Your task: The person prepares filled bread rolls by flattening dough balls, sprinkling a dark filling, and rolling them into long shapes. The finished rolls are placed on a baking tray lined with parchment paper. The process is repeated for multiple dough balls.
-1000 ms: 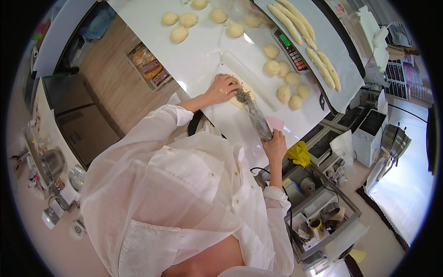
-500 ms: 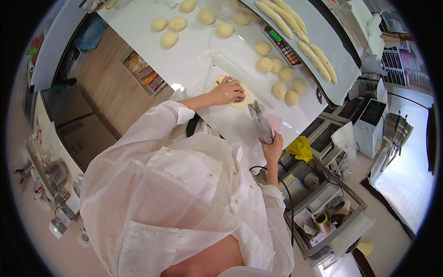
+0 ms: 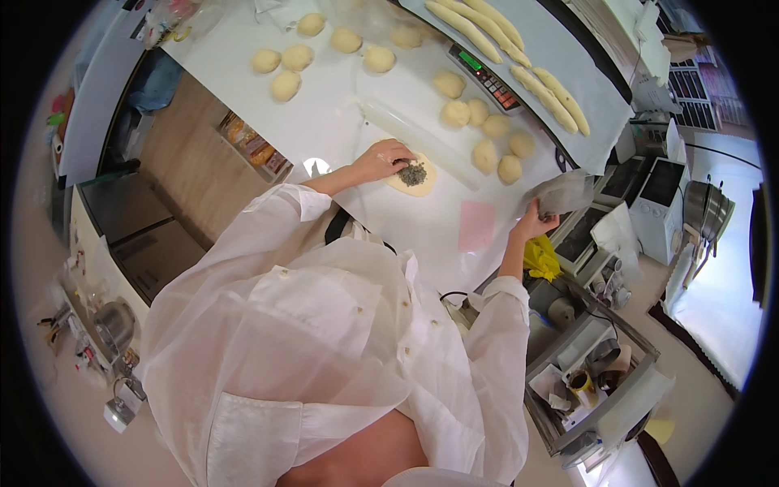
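Note:
A flattened dough round (image 3: 419, 191) lies on the white table, with a heap of dark, crumbly filling (image 3: 414, 173) on it. My left hand (image 3: 385, 161) rests over the left side of the round. Its fingers are bent together, with the tips at the filling, and whatever they pinch is hidden. Off to the right, past the table edge, my right hand (image 3: 535, 221) grips a crumpled clear plastic bag (image 3: 566, 195). A pink square sheet (image 3: 476, 226) lies flat between the two hands.
A long translucent bar (image 3: 422, 140), like a rolling pin, lies beyond the round. Several dough balls (image 3: 456, 114) sit on the table. A digital scale (image 3: 487, 79) stands beside a lined tray (image 3: 604, 122) with long dough strips (image 3: 544, 99). A yellow bag (image 3: 541, 260) hangs near my right forearm.
My right hand has carried the plastic bag rightward, away from the dough, uncovering the pink sheet. My left hand has drawn slightly left, so more of the filling shows.

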`<state>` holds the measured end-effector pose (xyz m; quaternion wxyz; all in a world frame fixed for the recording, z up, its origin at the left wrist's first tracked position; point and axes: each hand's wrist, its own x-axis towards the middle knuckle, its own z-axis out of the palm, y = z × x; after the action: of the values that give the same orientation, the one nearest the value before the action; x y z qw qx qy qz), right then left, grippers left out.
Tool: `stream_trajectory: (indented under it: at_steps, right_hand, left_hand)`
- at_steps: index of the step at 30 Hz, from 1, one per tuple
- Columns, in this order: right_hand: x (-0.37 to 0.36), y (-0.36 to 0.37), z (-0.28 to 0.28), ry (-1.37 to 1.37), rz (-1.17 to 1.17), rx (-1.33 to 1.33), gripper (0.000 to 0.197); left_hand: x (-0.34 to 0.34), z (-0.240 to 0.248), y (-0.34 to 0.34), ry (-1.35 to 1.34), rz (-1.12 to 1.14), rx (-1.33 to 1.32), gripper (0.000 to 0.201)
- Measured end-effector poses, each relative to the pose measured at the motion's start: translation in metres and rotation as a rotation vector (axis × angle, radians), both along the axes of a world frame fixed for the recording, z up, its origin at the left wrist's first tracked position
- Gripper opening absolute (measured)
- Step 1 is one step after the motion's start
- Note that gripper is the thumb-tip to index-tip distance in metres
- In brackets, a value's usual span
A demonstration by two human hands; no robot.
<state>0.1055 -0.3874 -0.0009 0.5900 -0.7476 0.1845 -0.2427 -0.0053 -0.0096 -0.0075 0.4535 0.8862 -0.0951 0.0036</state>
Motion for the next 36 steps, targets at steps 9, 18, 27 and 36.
stream_trajectory:
  at_steps: [9,18,27,36]
  right_hand:
    - [0.039,0.035,-0.028,-0.008,0.126,-0.039,0.073]
    - [0.029,0.038,-0.005,0.227,0.168,-0.476,0.067]
    - [0.031,0.045,0.000,0.564,-0.253,-0.722,0.088]
    - [0.044,0.039,-0.009,0.616,-0.142,-0.854,0.082]
  left_hand:
    - [-0.013,0.014,0.012,-0.004,-0.020,-0.081,0.025]
    - [0.000,0.007,-0.004,-0.155,-0.102,0.173,0.025]
    - [-0.004,-0.004,-0.002,-0.170,-0.161,0.141,0.031]
    - [-0.003,-0.001,-0.006,-0.237,-0.162,0.169,0.032]
